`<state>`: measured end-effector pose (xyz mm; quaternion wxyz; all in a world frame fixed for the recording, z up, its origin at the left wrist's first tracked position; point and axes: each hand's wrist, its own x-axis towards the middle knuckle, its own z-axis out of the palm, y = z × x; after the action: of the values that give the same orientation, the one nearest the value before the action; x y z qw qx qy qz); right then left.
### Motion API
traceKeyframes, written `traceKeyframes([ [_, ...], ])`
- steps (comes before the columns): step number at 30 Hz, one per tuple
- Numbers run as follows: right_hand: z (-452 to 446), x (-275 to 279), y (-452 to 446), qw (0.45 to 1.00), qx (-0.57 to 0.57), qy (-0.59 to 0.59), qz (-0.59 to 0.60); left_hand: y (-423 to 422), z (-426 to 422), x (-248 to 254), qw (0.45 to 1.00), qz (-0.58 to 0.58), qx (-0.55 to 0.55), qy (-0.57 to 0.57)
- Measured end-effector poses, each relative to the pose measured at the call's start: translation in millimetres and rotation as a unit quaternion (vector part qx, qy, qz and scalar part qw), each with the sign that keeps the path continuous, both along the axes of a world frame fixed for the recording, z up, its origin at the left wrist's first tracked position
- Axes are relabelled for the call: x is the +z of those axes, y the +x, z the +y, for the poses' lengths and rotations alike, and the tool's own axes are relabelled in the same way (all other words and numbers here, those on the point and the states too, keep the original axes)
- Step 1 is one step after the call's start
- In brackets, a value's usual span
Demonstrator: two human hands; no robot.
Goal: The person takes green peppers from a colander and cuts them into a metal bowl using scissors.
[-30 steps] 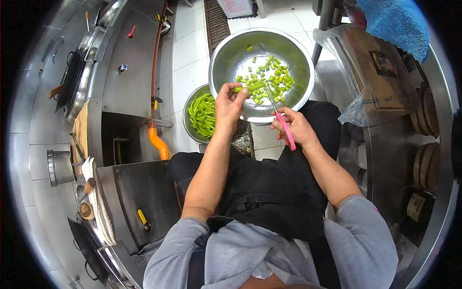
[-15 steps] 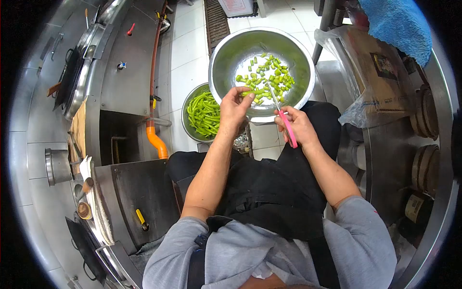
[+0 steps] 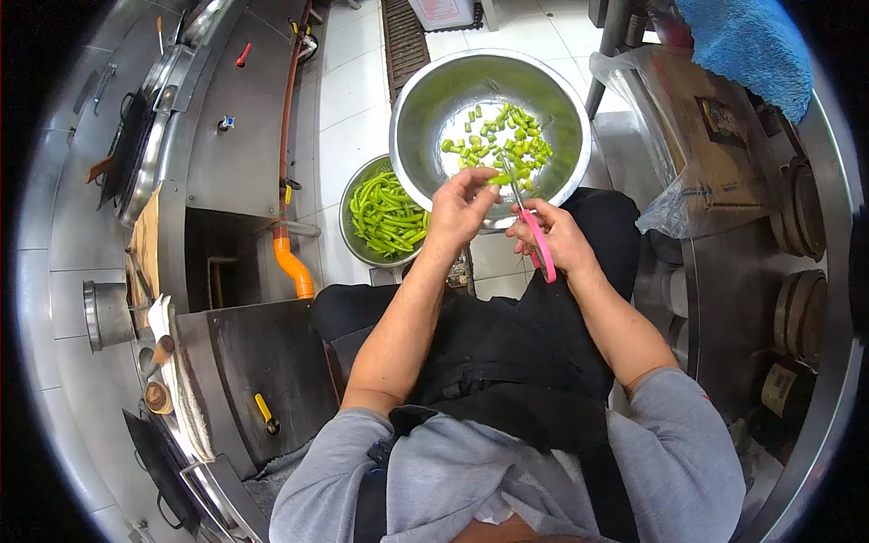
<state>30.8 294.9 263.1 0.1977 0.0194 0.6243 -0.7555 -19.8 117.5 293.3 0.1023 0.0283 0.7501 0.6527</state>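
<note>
My left hand [image 3: 463,208] pinches a green chili pepper [image 3: 500,180] over the near side of a large steel bowl [image 3: 421,113]. My right hand [image 3: 563,240] is closed around the pink handles of a pair of scissors [image 3: 541,246]. Their blades point away from me, right at the pepper's end; whether they touch it I cannot tell. Cut green pieces [image 3: 520,136] lie scattered on the bowl's bottom. Left of it, a smaller steel bowl [image 3: 347,233] holds many long whole green peppers [image 3: 385,213].
A steel stove unit [image 3: 237,136] with an orange pipe [image 3: 292,267] runs along the left. On the right are a plastic-wrapped cardboard box [image 3: 715,136], a blue towel [image 3: 747,50] and a steel shelf [image 3: 738,308]. A floor drain grate [image 3: 405,41] lies beyond the bowls.
My left hand has moved right with the pepper, closer to the scissors. The scissors have stayed nearly in place, their blades now beside the pepper's end.
</note>
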Motion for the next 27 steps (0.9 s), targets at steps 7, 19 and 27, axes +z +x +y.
traceKeyframes([
  [7,3,9,-1,0.999,-0.034,-0.018,-0.036,-3,-1,-7,1.000,-0.009,0.003,-0.011],
  [19,-2,3,1,1.000,-0.003,0.001,-0.010,-10,-2,-7,0.993,0.032,0.106,-0.034],
  [27,2,4,1,0.998,-0.017,-0.053,-0.041,-3,8,-4,0.987,0.096,0.024,-0.129],
])
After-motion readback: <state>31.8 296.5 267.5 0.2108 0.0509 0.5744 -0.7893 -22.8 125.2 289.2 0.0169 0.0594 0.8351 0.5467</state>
